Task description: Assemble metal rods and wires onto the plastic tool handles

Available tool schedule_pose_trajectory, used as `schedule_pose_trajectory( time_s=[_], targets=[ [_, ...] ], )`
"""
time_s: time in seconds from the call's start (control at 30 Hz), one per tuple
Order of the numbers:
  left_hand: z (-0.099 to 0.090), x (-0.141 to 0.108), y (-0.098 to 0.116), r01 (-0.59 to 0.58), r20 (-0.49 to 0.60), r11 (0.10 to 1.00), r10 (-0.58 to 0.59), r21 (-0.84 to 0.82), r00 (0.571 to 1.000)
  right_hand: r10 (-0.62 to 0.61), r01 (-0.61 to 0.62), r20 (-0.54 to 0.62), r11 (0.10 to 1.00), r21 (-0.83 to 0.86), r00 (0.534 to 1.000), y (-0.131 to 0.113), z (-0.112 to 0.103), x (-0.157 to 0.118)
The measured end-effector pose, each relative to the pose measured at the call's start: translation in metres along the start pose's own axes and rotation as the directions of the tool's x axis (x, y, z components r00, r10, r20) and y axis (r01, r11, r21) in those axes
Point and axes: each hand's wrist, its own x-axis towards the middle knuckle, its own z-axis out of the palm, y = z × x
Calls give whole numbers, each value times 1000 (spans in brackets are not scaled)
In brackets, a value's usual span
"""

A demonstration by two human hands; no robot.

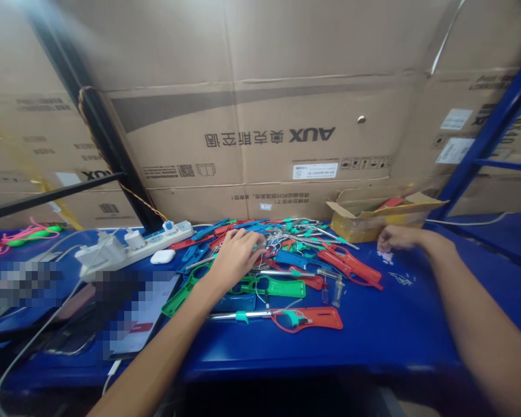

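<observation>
A long-necked gas lighter (306, 318), half assembled with a red handle shell, a metal tube and teal parts, lies at the front of the blue table. Behind it spreads a pile of red, green and blue handle shells (286, 286) with metal tubes and thin wires. My left hand (239, 252) reaches into this pile with curled fingers; what they grip is hidden. On the right, my right hand (397, 238) has its fingertips pressed together over a small heap of white pieces (386, 256). Two clear fuel tanks (337, 292) lie beside the pile, one of them reddish.
An open cardboard box (356, 226) stands behind my right hand, with something red inside. Thin white pins (400, 279) lie on the table. To the left are a power strip (134, 255) with chargers, a white earbud case (162, 256) and a tablet (150, 313). Large cartons (269, 104) wall the back.
</observation>
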Motion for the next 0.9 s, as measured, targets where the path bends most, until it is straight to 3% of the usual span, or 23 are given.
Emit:
schedule_pose_trajectory(
  time_s=[0.13, 0.27, 0.37, 0.5, 0.57, 0.63, 0.73, 0.9],
  targets=[
    [3, 0, 5, -16, 7, 999, 16, -43, 1000, 85, -87, 206, 996, 2, 975, -6, 1, -2],
    [4, 0, 11, -32, 14, 995, 34, -96, 999, -9, -8, 220, 997, 78, 975, -21, -7, -9],
    [3, 0, 14, -58, 15, 989, 60, -133, 998, -189, 159, 157, 970, 187, 969, -44, -14, -17],
    [4, 0, 18, -69, 4, 978, 71, -196, 997, -399, 368, 32, 872, 322, 917, -97, -9, -30],
    [6, 0, 20, -42, -6, 972, 42, -232, 999, -458, 464, -124, 775, 429, 880, -131, 2, -39],
    [9, -1, 22, 1, -19, 967, -6, -253, 1000, -477, 535, -261, 636, 557, 839, -164, 17, -48],
    [11, -1, 24, 34, -28, 964, -43, -263, 999, -433, 553, -362, 491, 673, 825, -202, 37, -63],
    [4, -1, 34, -20, 2, 947, 21, -322, 1000, -382, 516, -376, 391, 762, 844, -223, 51, -77]
  ],
)
